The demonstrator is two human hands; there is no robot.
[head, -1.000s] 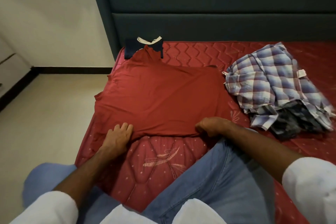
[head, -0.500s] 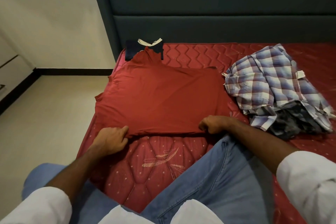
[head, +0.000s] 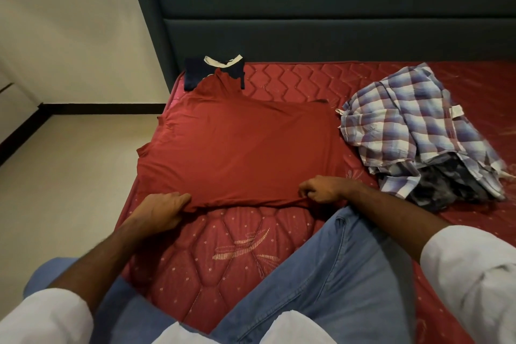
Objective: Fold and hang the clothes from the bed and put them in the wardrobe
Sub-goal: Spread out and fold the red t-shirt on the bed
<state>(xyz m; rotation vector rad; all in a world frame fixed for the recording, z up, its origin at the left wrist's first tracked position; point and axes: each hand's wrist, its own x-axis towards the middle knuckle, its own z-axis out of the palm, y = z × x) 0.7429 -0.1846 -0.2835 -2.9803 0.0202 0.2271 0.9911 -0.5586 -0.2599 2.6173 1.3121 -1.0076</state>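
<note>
The left hand (head: 160, 211) pinches the near-left corner of the red T-shirt (head: 237, 151), the fingers curled tightly over the hem. The shirt lies spread flat on the red quilted mattress (head: 240, 246), near the bed's left edge, with its neck end pointing toward the headboard (head: 321, 3). It looks thin, soft and light; it will likely drape and stretch instead of holding shape, so the 2 hem corners are sensible places to take hold, since lifting from them should keep the cloth taut for a fold. The cloth may also cling to the quilted surface and wrinkle if dragged.

At the far end, the shirt's top overlaps a dark navy garment with a white collar (head: 215, 71), which could get caught up if the fold goes that way. The right hand (head: 321, 190) grips the near-right hem corner, fingers bunched round a small gather of fabric. Just below it, the person's knee in blue jeans (head: 321, 274) rests on the mattress, close to the hem. Further right, a crumpled plaid shirt (head: 413, 126) sits on something dark and patterned, just beside the red shirt's right edge without clearly touching it.
</note>
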